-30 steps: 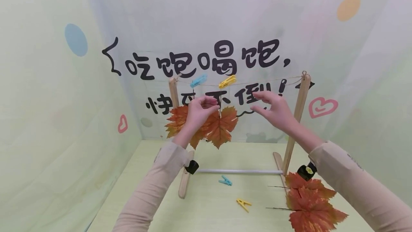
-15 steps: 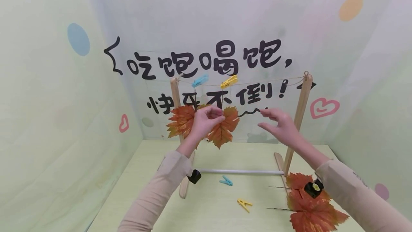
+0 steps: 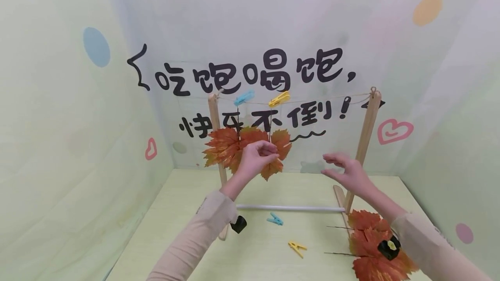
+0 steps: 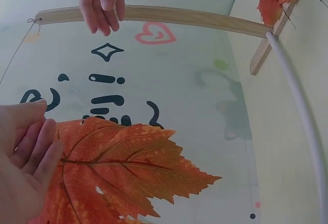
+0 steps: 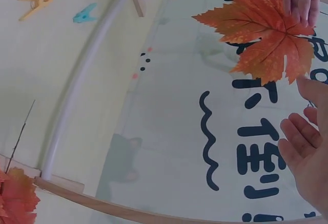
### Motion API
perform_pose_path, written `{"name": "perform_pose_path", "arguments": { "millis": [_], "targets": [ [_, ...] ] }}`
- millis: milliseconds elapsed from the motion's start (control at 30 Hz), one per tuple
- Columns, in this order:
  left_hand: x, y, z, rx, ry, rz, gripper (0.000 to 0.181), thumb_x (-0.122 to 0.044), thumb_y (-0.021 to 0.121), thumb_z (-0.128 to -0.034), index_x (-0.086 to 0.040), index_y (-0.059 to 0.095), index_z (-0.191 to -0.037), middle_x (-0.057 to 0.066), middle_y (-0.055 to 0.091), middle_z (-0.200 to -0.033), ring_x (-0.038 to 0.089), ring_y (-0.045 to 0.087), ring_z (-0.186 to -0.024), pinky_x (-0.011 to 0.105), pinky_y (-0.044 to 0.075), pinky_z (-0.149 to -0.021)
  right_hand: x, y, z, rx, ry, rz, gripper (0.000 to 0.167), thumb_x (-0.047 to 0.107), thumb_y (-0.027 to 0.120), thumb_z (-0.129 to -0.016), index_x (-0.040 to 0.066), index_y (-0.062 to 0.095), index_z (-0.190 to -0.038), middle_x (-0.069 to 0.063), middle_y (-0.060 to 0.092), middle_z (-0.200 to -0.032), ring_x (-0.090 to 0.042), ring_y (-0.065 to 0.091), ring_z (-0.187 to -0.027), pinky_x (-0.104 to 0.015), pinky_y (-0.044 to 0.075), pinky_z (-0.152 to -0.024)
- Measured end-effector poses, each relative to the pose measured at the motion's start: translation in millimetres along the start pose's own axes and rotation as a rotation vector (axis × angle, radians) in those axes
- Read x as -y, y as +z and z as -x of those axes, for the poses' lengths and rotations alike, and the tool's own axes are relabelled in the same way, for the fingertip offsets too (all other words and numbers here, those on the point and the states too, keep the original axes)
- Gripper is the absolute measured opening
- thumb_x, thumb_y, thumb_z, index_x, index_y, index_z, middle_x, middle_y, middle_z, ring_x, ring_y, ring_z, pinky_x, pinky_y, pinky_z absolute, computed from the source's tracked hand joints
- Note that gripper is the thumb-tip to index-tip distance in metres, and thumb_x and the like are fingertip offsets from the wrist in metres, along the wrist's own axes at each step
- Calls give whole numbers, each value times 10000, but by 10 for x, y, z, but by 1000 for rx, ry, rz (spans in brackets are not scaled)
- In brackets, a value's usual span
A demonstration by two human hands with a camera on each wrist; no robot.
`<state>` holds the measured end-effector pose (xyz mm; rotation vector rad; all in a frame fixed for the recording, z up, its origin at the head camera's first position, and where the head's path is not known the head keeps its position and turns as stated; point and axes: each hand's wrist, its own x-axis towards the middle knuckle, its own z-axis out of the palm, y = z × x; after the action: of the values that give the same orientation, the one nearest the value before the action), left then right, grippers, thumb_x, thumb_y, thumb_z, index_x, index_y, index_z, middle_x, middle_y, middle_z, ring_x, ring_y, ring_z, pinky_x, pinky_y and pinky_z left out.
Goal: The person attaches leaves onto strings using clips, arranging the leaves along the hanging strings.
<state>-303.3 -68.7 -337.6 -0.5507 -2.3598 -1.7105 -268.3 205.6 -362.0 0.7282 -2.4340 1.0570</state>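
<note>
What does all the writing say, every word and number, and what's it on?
"吃饱喝饱,": big black letters on the back wall.
"快乐不倒!": just below, on the same wall; the hanging orange leaves partly cover the second character, so "乐" is my best reading.
Tiny marks on the right sleeve: too small to read.
I can't see any numbers.

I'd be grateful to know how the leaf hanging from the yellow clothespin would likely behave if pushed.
The leaf would probably swing, since it hangs by its slender stem from the yellow clothespin. It looks thin, so it is likely light and somewhat floppy.
</note>
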Motion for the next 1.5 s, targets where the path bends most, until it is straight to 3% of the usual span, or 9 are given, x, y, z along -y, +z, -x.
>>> {"name": "perform_pose_path", "arguments": {
  "millis": [333, 600, 933, 1100, 1167, 1300, 1400, 1500],
  "targets": [
    [-5, 81, 169, 72, 7, -10, 173, 10, 684, -770, 69, 640, -927, 188, 663, -873, 298, 635, -781, 260, 527, -650, -209, 102, 289, 84, 91, -29, 409, 146, 677, -812, -23, 561, -1167, -158, 610, -1095, -302, 575, -996, -432, 453, -867],
    [381, 227, 189, 104, 21, -10, 154, -35, 709, -763, 4, 672, -907, 106, 675, -843, 142, 627, -723, 217, 519, -658, -353, 171, 487, 125, 126, -50, 404, 160, 668, -819, -25, 564, -1163, -159, 612, -1087, -317, 570, -986, -455, 456, -851],
    [602, 314, 284, 140, -22, -34, 172, -64, 704, -776, 4, 664, -929, 87, 671, -857, 136, 624, -739, 222, 524, -657, -590, 242, 784, 178, 234, -82, 395, 143, 669, -816, -49, 572, -1147, -183, 612, -1105, -342, 575, -975, -415, 498, -794],
    [692, 356, 332, 166, -65, -48, 205, -81, 699, -784, -2, 660, -970, 66, 669, -877, 121, 620, -763, 205, 518, -666, -684, 270, 910, 219, 307, -126, 358, 137, 674, -810, -52, 583, -1100, -144, 623, -1006, -269, 588, -901, -335, 524, -755],
    [628, 357, 381, 181, -75, -45, 195, -55, 691, -786, 12, 655, -965, 115, 666, -891, 167, 626, -781, 235, 523, -676, -715, 291, 967, 246, 317, -148, 348, 128, 673, -809, -61, 582, -1087, -137, 620, -985, -284, 589, -888, -324, 526, -745],
    [695, 399, 424, 208, -81, -43, 190, -37, 694, -778, 11, 654, -957, 162, 659, -914, 162, 625, -779, 229, 516, -684, -771, 352, 1093, 306, 357, -173, 352, 157, 682, -803, -60, 588, -1064, -123, 620, -968, -270, 591, -872, -306, 526, -727],
    [859, 459, 416, 227, -100, -57, 195, -59, 705, -773, -20, 660, -958, 137, 663, -913, 123, 617, -768, 206, 507, -690, -813, 399, 1178, 342, 369, -173, 362, 197, 690, -796, -47, 599, -1047, -122, 626, -957, -262, 589, -855, -284, 521, -716],
    [923, 509, 425, 253, -111, -77, 210, -64, 704, -775, -10, 658, -973, 134, 664, -921, 129, 615, -775, 212, 507, -704, -867, 441, 1240, 369, 346, -161, 355, 207, 683, -803, -43, 603, -1042, -138, 626, -953, -274, 588, -843, -262, 512, -711]
  ]
}}
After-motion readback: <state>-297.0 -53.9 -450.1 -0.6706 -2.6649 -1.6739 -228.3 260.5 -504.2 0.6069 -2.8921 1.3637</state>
